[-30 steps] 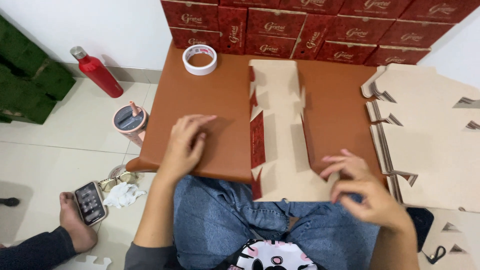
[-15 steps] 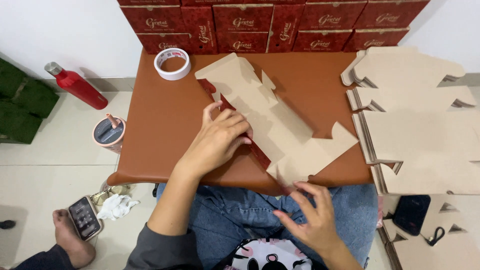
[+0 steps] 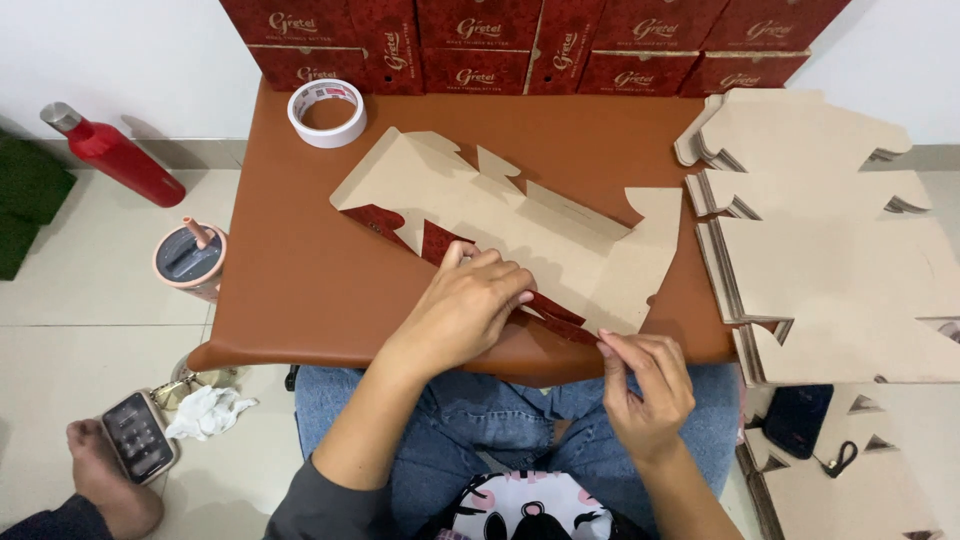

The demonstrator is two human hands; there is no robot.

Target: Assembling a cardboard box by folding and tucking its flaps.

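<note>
Brown cardboard, die-cut and printed dark red on its underside, lies slantwise across a rust-brown table top [image 3: 300,270] as a seated person folds it into shape. The flat box blank [image 3: 520,235] runs from upper left, near a roll of white tape [image 3: 327,113], down to the table's near edge at centre-right.

Left hand [image 3: 470,305] is pressed palm-down on the blank's near long flap, fingers curled and close together, w/ fingertips on the crease where the red face turns up. It grips nothing; it pins. Right hand [image 3: 645,385] sits at the table's front edge, thumb & forefinger pinched narrow on the blank's lowest corner, wrist bent up from the lap. Both forearms come up from below, left in a grey sleeve, crossing over blue jeans.

Done well, judging from the pose, this fold wants the flat hand kept right on the score line so the board bends there & not beside it, while the pinching hand lifts the corner evenly along the crease. Uneven pull could buckle the thin tabs.

To the right, a stack of unfolded blanks [image 3: 820,260] overlaps the table's edge, apart from the one in hand. Finished red boxes [image 3: 530,45] line the wall behind. On the floor at left: red bottle [image 3: 112,152], lidded cup w/ straw [image 3: 190,258], phone [image 3: 137,437] beside another person's bare foot [image 3: 105,480].
</note>
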